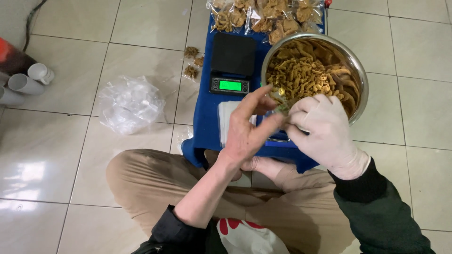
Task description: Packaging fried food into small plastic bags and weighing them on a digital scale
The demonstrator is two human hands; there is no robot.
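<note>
A small clear bag [278,109] sits between the two hands, just in front of the near rim of the bowl [359,70]; most of it is hidden by fingers, so its fill cannot be told. The bare left hand [247,129] pinches it from the left with thumb and fingers. The gloved right hand [322,129], in a pale glove, closes over it from the right. The bowl is round, shiny steel, right of centre and far from the body, heaped with golden-brown fried snacks [301,75], curled and crinkled, piled up to the rim on its left side.
</note>
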